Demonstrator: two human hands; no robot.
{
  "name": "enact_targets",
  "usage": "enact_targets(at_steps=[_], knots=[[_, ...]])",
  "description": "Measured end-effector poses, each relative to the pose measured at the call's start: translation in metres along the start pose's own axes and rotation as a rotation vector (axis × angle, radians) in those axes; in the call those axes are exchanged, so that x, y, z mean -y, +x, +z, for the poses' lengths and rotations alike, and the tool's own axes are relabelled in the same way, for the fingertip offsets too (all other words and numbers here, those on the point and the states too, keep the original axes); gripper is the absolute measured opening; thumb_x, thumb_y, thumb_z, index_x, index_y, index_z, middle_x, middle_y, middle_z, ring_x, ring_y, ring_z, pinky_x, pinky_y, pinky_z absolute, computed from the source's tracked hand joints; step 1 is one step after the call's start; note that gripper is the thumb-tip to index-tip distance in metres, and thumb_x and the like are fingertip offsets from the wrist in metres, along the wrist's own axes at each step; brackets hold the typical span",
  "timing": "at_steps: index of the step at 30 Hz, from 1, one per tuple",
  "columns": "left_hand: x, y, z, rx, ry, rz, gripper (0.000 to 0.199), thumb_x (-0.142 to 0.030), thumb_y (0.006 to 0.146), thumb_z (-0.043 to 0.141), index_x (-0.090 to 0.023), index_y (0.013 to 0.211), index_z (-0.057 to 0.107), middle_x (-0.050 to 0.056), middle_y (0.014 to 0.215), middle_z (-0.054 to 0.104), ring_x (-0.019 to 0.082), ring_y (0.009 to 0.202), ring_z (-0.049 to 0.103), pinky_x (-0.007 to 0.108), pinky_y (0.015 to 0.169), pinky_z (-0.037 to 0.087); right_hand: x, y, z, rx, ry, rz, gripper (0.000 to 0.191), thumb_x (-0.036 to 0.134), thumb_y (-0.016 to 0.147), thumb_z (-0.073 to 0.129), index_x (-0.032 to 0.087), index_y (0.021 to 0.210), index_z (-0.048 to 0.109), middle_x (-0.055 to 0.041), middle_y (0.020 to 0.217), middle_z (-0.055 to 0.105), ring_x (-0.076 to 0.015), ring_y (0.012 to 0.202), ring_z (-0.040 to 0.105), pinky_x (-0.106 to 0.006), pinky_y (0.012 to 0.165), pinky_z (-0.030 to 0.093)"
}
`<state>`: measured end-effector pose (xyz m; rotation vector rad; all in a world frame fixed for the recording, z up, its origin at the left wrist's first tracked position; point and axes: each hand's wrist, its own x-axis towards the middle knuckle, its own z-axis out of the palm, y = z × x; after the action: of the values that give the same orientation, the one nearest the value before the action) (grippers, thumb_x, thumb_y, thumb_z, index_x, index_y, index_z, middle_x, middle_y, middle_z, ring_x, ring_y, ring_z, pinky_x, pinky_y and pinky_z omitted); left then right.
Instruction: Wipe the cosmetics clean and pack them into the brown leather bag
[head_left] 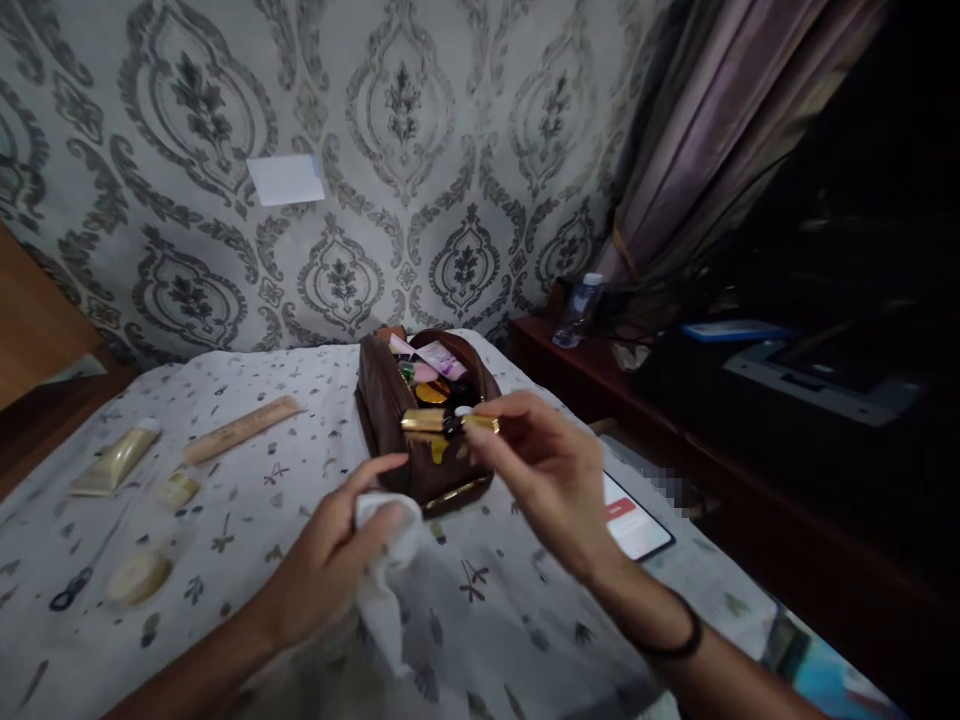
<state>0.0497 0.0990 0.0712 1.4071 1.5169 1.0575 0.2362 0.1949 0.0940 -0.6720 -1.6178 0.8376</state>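
My right hand (551,460) pinches a gold lipstick tube (427,422) with a black band at its middle, held level above the front of a brown cosmetic bag (382,425). The bag lies open on the bed, with a pink-and-white packet (442,360) and other small items inside. White tissue (397,570) hangs from my left hand (337,545), gripped between thumb and fingers. My left index finger stretches towards the bag, below the tube. The tube's right end is partly covered by my right fingers.
On the patterned sheet at left lie a cream tube (116,460), a long beige tube (241,428), a small jar (178,490) and a round cream-coloured item (139,577). A lit phone (637,520) rests beside my right wrist. A bottle (577,312) stands on the dark ledge.
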Motion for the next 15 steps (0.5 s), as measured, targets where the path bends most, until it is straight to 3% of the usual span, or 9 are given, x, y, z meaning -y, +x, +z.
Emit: enact_targets(at_steps=[2, 4, 7, 11, 15], knots=[[-0.013, 0.012, 0.014, 0.106, 0.1, 0.068, 0.068, -0.051, 0.092, 0.052, -0.021, 0.15, 0.035, 0.004, 0.092, 0.068, 0.02, 0.084, 0.062, 0.029, 0.077, 0.05, -0.004, 0.015, -0.02, 0.015, -0.102, -0.039, 0.017, 0.033, 0.083, 0.071, 0.018, 0.091, 0.067, -0.002, 0.079, 0.066, -0.0131, 0.065, 0.062, -0.025, 0.06, 0.051], [-0.017, 0.023, 0.028, 0.141, 0.167, 0.096, 0.074, -0.051, 0.092, 0.052, -0.018, 0.153, 0.027, 0.006, 0.091, 0.067, 0.022, 0.086, 0.062, 0.032, 0.079, 0.05, -0.008, 0.025, -0.036, 0.085, -0.231, -0.107, 0.016, 0.032, 0.085, 0.07, 0.018, 0.092, 0.068, -0.003, 0.082, 0.067, -0.0143, 0.069, 0.064, -0.026, 0.062, 0.052], [-0.013, 0.032, 0.041, 0.205, 0.283, 0.092, 0.071, -0.05, 0.092, 0.051, -0.017, 0.151, 0.031, 0.006, 0.085, 0.065, 0.022, 0.08, 0.062, 0.034, 0.075, 0.051, -0.012, 0.033, -0.053, 0.211, -0.412, -0.226, 0.013, 0.03, 0.088, 0.066, 0.02, 0.095, 0.07, -0.0036, 0.083, 0.068, -0.0149, 0.072, 0.064, -0.026, 0.062, 0.052], [-0.004, 0.033, 0.047, 0.3, 0.415, 0.158, 0.062, -0.035, 0.092, 0.049, -0.019, 0.149, 0.032, 0.008, 0.087, 0.069, 0.024, 0.082, 0.064, 0.035, 0.076, 0.052, -0.01, 0.037, -0.07, 0.329, -0.557, -0.344, 0.013, 0.026, 0.089, 0.065, 0.023, 0.101, 0.07, -0.0036, 0.083, 0.069, -0.015, 0.071, 0.065, -0.026, 0.061, 0.052], [0.011, 0.032, 0.048, 0.301, 0.516, 0.266, 0.068, -0.025, 0.088, 0.05, -0.016, 0.151, 0.026, 0.009, 0.094, 0.072, 0.023, 0.081, 0.066, 0.033, 0.074, 0.053, -0.002, 0.038, -0.073, 0.319, -0.608, -0.365, 0.013, 0.019, 0.088, 0.068, 0.025, 0.099, 0.069, -0.0021, 0.084, 0.069, -0.013, 0.072, 0.065, -0.024, 0.061, 0.051]])
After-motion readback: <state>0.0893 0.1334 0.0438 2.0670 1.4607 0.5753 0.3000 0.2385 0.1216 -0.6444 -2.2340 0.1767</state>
